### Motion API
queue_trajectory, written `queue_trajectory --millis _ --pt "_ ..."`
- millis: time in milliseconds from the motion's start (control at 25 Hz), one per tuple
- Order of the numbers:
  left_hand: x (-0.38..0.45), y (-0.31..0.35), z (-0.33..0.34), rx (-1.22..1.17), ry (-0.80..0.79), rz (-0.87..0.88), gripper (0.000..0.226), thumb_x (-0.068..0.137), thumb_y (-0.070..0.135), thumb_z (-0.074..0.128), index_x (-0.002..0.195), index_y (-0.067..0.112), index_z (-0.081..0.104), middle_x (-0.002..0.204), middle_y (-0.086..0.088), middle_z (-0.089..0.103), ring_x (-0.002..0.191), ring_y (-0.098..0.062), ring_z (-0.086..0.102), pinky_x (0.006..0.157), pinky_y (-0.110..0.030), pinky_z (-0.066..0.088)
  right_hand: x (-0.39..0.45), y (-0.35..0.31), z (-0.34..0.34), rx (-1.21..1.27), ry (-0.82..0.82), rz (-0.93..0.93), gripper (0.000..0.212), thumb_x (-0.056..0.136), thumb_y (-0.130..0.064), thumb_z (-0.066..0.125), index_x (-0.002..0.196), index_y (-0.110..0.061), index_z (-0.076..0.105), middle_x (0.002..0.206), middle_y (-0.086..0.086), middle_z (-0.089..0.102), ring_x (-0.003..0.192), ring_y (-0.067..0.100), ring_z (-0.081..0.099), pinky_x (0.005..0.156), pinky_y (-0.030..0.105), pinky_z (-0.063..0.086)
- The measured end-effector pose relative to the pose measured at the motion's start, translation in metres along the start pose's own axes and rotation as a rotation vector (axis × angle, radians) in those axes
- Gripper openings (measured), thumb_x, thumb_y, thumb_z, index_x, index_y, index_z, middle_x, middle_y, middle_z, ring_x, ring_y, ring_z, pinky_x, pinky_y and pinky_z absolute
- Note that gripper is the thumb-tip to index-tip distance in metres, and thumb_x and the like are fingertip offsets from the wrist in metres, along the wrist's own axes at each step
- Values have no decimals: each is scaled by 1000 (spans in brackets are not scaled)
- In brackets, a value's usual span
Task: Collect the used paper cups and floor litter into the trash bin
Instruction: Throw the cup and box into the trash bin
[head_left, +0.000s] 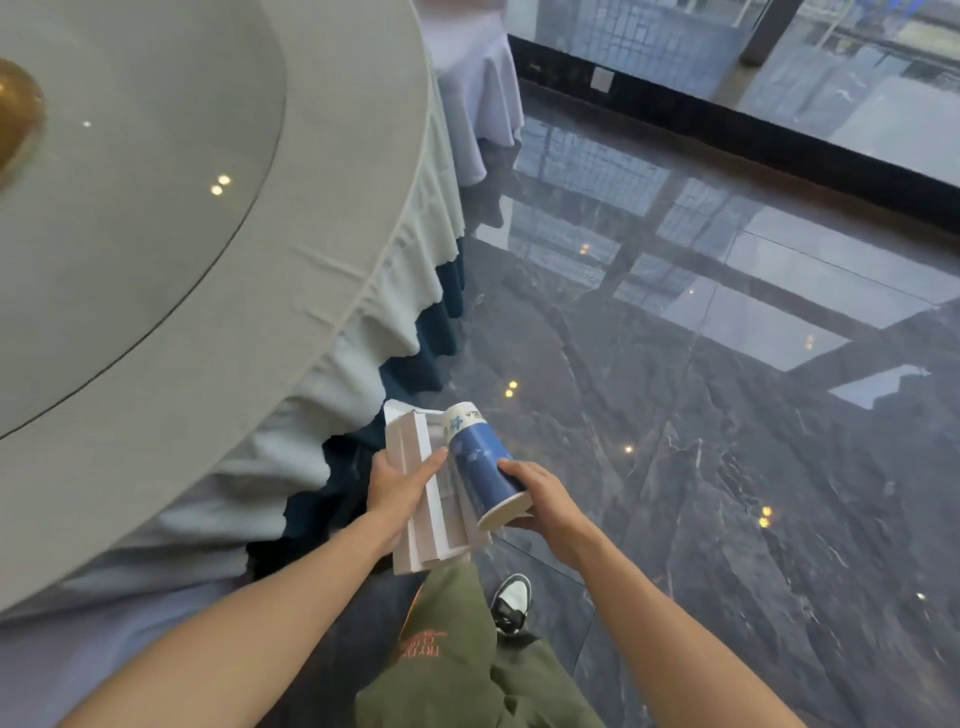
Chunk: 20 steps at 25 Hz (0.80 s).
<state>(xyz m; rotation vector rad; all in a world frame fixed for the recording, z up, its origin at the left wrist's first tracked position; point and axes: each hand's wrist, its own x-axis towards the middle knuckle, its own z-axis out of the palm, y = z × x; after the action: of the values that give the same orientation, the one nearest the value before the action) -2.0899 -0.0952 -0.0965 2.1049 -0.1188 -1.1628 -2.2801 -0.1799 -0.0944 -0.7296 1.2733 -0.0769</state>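
A stack of blue-and-white paper cups (480, 462) lies on its side in front of me, above the floor. My right hand (543, 496) grips the stack near its wide white rim. My left hand (397, 486) holds a folded bundle of white paper (428, 499), with the thumb across its top. The cups rest against the right edge of that paper. No trash bin is in view.
A large round table (337, 156) with a pale cloth and a glass turntable (130, 208) fills the left. A second draped table (480, 93) stands behind it. Dark glossy marble floor (701, 415) spreads to the right, up to a glass wall (779, 62). My shoe (511, 603) is below the hands.
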Motion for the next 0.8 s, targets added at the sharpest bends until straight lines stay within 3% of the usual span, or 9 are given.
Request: queue_trajectory --millis 160,320,480,680,800 --pt "11 -48 -61 -16 68 -72 67 78 42 88 126 16 49 108 -1 66 90 -15 64 71 -34 49 16 33 40 49 82 77 59 82 -59 73 116 -12 64 110 20 74 91 27 75 83 48 64" --pt "21 -94 -123 6 35 -153 62 81 41 85 124 18 47 106 -1 65 90 -16 64 67 -32 48 33 69 90 -60 178 195 59 83 -52 69 120 -7 60 106 17 72 85 30 74 75 45 64" --pt "56 -140 -190 55 -33 -188 69 75 43 88 128 18 51 114 -5 69 98 -22 69 76 -38 55 59 103 159 -120 236 271 60 80 -49 67 121 -7 58 112 18 70 88 31 72 64 35 57" --pt "101 -161 -242 201 -175 -199 76 73 47 89 131 24 45 118 2 65 106 -21 66 97 -49 55 97 140 229 -139 330 390 66 86 -58 69 123 -5 58 104 12 67 91 29 69 67 38 59" --pt "126 -165 -256 250 -229 -172 82 68 50 90 132 21 48 120 1 67 107 -20 67 99 -47 55 123 147 255 -120 362 378 75 85 -60 71 127 1 58 115 17 67 99 35 70 57 35 54"
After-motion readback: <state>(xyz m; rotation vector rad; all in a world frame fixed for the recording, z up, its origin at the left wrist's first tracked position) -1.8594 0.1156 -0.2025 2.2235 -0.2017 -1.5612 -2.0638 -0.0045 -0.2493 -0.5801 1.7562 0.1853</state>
